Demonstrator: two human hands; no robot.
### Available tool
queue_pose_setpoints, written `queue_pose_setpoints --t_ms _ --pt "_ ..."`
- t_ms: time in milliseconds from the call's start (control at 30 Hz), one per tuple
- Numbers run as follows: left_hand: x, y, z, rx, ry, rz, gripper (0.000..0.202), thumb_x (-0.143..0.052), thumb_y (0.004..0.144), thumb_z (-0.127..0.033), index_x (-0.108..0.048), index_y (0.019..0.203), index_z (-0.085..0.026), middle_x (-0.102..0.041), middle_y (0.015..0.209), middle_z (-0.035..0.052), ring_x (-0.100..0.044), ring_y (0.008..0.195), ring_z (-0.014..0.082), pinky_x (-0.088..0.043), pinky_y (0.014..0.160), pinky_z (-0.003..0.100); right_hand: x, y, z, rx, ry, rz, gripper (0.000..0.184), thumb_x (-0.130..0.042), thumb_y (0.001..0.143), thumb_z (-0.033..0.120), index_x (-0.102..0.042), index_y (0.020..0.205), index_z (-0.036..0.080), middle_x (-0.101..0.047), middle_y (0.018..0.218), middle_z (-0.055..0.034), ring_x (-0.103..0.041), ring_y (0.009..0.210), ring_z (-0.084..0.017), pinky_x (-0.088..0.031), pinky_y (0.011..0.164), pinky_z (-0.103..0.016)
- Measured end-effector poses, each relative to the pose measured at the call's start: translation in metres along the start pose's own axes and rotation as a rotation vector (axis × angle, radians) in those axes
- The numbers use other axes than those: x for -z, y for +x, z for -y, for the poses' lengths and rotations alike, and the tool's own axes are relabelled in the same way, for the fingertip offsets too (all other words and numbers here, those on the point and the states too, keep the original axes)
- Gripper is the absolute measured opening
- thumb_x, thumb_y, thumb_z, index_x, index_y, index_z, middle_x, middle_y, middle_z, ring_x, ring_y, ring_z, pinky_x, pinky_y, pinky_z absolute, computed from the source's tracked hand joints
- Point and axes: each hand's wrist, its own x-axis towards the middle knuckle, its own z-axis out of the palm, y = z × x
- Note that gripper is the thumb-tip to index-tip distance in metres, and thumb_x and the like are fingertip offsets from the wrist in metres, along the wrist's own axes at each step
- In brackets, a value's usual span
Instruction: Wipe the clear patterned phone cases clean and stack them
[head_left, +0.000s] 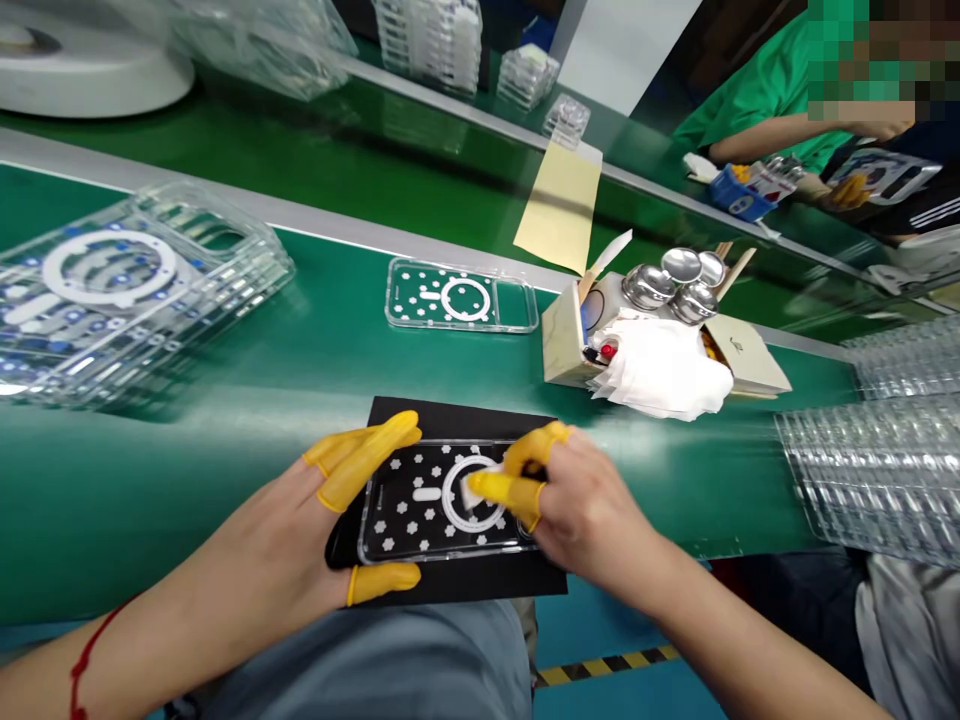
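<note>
A clear phone case [420, 505] with white flowers and a white ring lies on a black mat [465, 590] at the near edge of the green belt. My left hand [300, 540], in yellow finger cots, steadies the case's left end between thumb and fingers. My right hand [555, 500] pinches a small white wipe [472, 490] and presses it on the ring of the case.
A second clear case [461, 297] lies further up the belt. A stack of clear cases [112, 290] sits at the left, and clear trays [877, 470] at the right. A small cardboard box [645, 330] holds white wipes and metal caps. Another person in green sits at the top right.
</note>
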Motion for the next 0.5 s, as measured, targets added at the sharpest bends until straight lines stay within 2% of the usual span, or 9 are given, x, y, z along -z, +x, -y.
queue_pose_setpoints --t_ms 100,167,233,333,400,433,500 --pt "0.001 0.000 0.001 -0.005 -0.018 -0.004 0.088 -0.062 0.096 -0.072 -0.024 0.168 -0.036 -0.057 0.159 0.0081 -0.061 0.139 0.0349 -0.053 0.116 0.053 0.004 -0.007 0.012 0.041 0.108 0.106 0.027 -0.064 0.105 0.017 -0.077 0.082 0.024 -0.068 0.087 -0.0005 -0.055 0.078 -0.016 -0.042 0.073 -0.031" --pt "0.001 0.000 0.000 -0.022 -0.029 -0.014 0.087 -0.062 0.097 -0.070 -0.024 0.168 -0.037 -0.058 0.159 0.0076 -0.061 0.139 0.0350 -0.052 0.117 0.052 0.013 -0.017 0.010 0.018 0.095 0.166 0.021 -0.064 0.106 0.021 -0.079 0.093 0.026 -0.067 0.085 0.0001 -0.056 0.077 -0.016 -0.042 0.072 -0.032" --pt "0.001 -0.001 -0.001 -0.029 -0.024 -0.007 0.087 -0.061 0.098 -0.069 -0.022 0.169 -0.036 -0.058 0.158 0.0076 -0.061 0.139 0.0346 -0.051 0.118 0.051 0.025 -0.026 0.002 -0.008 0.066 0.209 0.021 -0.060 0.109 0.024 -0.080 0.102 0.027 -0.069 0.085 -0.0008 -0.059 0.077 -0.017 -0.045 0.072 -0.032" --pt "0.004 -0.002 -0.004 -0.035 0.010 0.003 0.086 -0.058 0.100 -0.067 -0.021 0.169 -0.032 -0.056 0.160 0.0091 -0.059 0.142 0.0340 -0.051 0.119 0.049 0.041 -0.037 -0.009 0.000 0.033 0.224 0.031 -0.051 0.110 0.017 -0.080 0.108 0.027 -0.077 0.105 -0.0053 -0.068 0.091 -0.020 -0.051 0.079 -0.036" --pt "0.010 0.000 -0.007 -0.056 0.038 -0.013 0.085 -0.060 0.101 -0.064 -0.022 0.168 -0.029 -0.056 0.160 0.0107 -0.059 0.142 0.0338 -0.053 0.117 0.045 0.048 -0.040 -0.010 -0.038 0.078 0.135 0.031 -0.052 0.108 0.013 -0.079 0.114 0.027 -0.076 0.123 -0.0080 -0.070 0.109 -0.024 -0.055 0.089 -0.040" --pt "0.014 0.003 -0.009 -0.070 0.045 -0.033 0.082 -0.059 0.101 -0.062 -0.024 0.168 -0.028 -0.057 0.159 0.0107 -0.062 0.139 0.0331 -0.054 0.115 0.043 0.049 -0.042 -0.009 -0.097 0.133 0.038 0.030 -0.055 0.107 0.013 -0.078 0.118 0.028 -0.075 0.127 -0.0078 -0.070 0.114 -0.025 -0.056 0.092 -0.041" --pt "0.025 0.014 -0.013 -0.057 0.029 -0.057 0.072 -0.054 0.105 -0.058 -0.028 0.165 -0.029 -0.066 0.149 0.0074 -0.072 0.124 0.0296 -0.059 0.106 0.038 0.048 -0.042 -0.004 -0.321 0.262 -0.241 0.026 -0.067 0.102 0.017 -0.077 0.122 0.031 -0.077 0.123 -0.0053 -0.073 0.113 -0.025 -0.059 0.092 -0.040"
